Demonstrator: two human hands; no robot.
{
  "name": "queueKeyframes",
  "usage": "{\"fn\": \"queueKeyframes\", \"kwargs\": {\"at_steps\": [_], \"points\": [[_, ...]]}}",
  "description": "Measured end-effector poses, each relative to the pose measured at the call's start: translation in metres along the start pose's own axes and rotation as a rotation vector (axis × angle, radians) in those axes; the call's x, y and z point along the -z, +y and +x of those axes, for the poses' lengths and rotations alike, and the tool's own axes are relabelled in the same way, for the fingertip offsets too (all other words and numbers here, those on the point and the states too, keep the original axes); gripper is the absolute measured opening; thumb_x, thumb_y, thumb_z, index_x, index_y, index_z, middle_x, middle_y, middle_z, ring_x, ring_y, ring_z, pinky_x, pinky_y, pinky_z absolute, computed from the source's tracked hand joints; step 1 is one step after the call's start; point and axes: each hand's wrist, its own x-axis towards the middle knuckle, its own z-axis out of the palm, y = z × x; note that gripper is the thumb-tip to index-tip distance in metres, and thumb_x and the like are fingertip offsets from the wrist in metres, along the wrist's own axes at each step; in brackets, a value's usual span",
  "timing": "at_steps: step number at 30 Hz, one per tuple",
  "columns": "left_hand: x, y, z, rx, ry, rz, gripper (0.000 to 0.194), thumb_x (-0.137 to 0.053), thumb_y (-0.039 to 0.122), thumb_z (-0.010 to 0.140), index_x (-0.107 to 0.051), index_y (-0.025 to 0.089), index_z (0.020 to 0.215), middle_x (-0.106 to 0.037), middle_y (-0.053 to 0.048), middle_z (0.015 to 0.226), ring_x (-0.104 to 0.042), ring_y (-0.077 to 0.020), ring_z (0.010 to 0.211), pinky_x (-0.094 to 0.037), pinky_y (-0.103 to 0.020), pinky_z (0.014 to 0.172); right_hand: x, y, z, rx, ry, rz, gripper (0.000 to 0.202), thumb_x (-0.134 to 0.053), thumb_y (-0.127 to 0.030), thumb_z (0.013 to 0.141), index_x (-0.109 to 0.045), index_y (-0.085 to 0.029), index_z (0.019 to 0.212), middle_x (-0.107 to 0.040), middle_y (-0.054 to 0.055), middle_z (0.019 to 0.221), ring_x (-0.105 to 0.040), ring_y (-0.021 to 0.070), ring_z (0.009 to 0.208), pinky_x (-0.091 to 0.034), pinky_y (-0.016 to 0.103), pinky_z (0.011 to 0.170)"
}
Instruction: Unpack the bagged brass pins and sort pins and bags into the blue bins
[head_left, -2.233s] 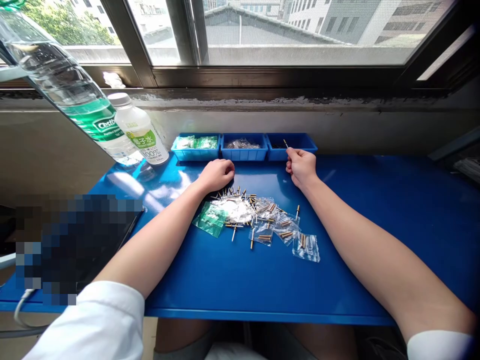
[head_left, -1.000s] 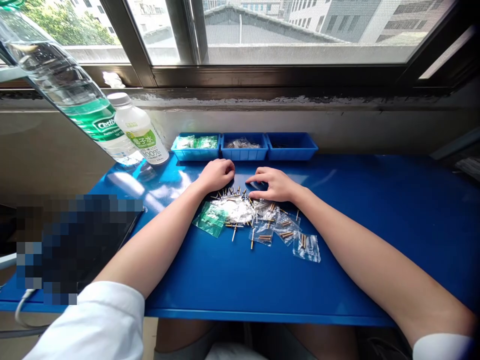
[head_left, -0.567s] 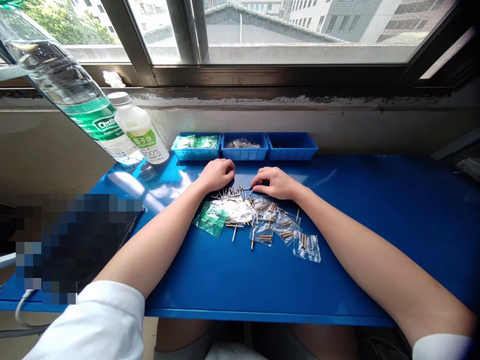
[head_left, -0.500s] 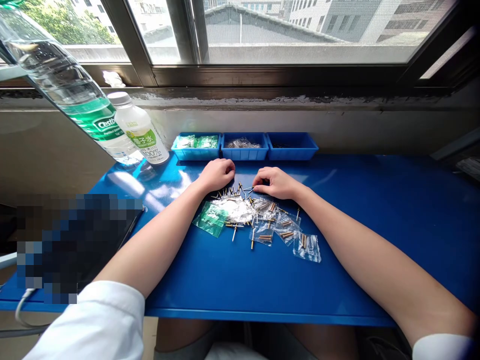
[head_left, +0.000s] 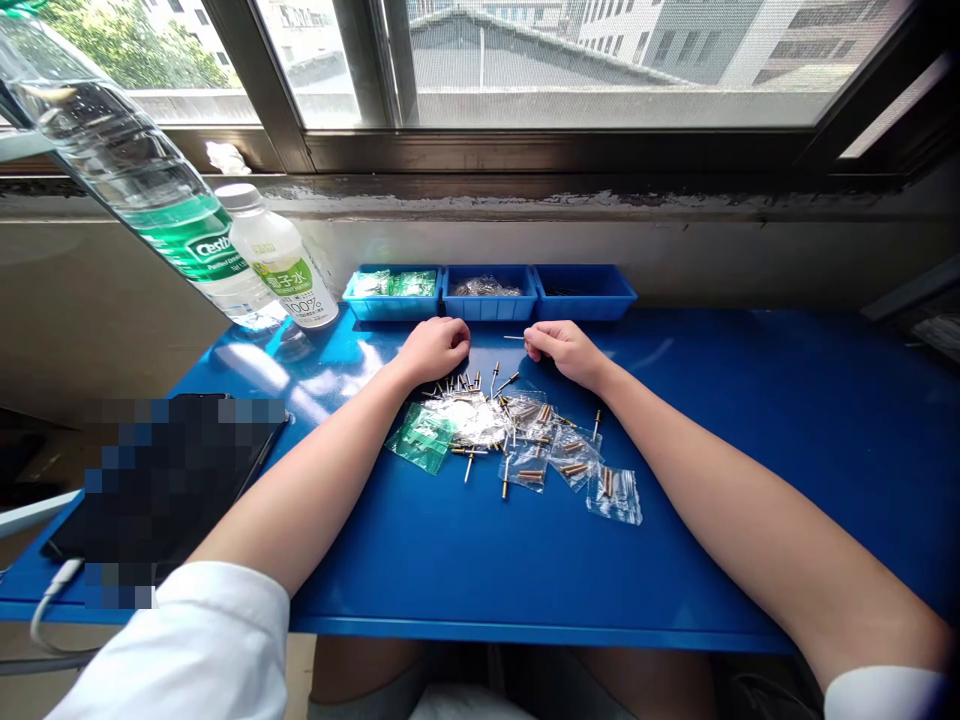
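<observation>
Closed and resting on the blue table, my left hand (head_left: 437,345) lies behind the left side of a pile, its fingers curled and nothing showing between them. My right hand (head_left: 562,350) pinches a rivet, whose thin silver pin (head_left: 514,337) points left; its other end is hidden by the fingers. This hand is behind the pile, in front of the bins. In the pile are loose gold-and-silver rivets (head_left: 507,383), small clear bags (head_left: 574,468) of copper-coloured pins, a shiny silvery heap (head_left: 476,420) and a green packet (head_left: 422,437).
Three joined blue bins stand along the wall: the left bin (head_left: 396,308) holds green packets, the middle bin (head_left: 490,308) clear bags, the right bin (head_left: 589,308) small dark pieces. A large water bottle (head_left: 195,240) and white bottle (head_left: 281,255) stand left. A dark, partly blurred-out device (head_left: 67,535) lies front left.
My right hand has moved back and slightly right, away from the pile, with the rivet between its fingers. My left hand has stayed in place.
</observation>
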Motion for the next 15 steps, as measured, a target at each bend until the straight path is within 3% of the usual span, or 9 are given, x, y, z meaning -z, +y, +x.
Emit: {"fn": "queueKeyframes", "kwargs": {"at_steps": [4,9,15], "points": [[0.000,-0.001,-0.001,-0.007,0.002,-0.006,0.021,-0.046,0.028,0.081,-0.065,0.018,0.082,-0.069,-0.006,0.087,-0.060,-0.0212,0.080,-0.045,-0.031,0.069,0.000,0.006,0.004,-0.036,0.158,0.151,0.043,-0.063,-0.056,0.076,-0.057,-0.017,0.059,-0.051,-0.001,0.052,-0.044,0.0089,0.051,-0.037,0.023,0.052],[0.000,0.000,-0.001,0.002,-0.006,-0.001,0.022,-0.046,0.029,0.081,-0.065,0.018,0.083,-0.069,-0.006,0.088,-0.061,-0.0218,0.082,-0.045,-0.032,0.070,0.001,0.013,0.009,-0.100,0.347,0.396,0.035,-0.077,-0.046,0.063,-0.064,-0.016,0.075,-0.054,-0.002,0.062,-0.044,0.0062,0.047,-0.032,0.021,0.043],[0.000,0.000,-0.001,0.001,-0.007,-0.006,0.023,-0.046,0.029,0.081,-0.065,0.018,0.084,-0.069,-0.006,0.089,-0.060,-0.0223,0.083,-0.045,-0.032,0.071,0.015,0.023,0.017,-0.118,0.717,0.333,0.023,-0.070,-0.037,0.071,-0.063,-0.016,0.079,-0.052,-0.004,0.061,-0.039,0.0051,0.045,-0.028,0.020,0.040]]}}
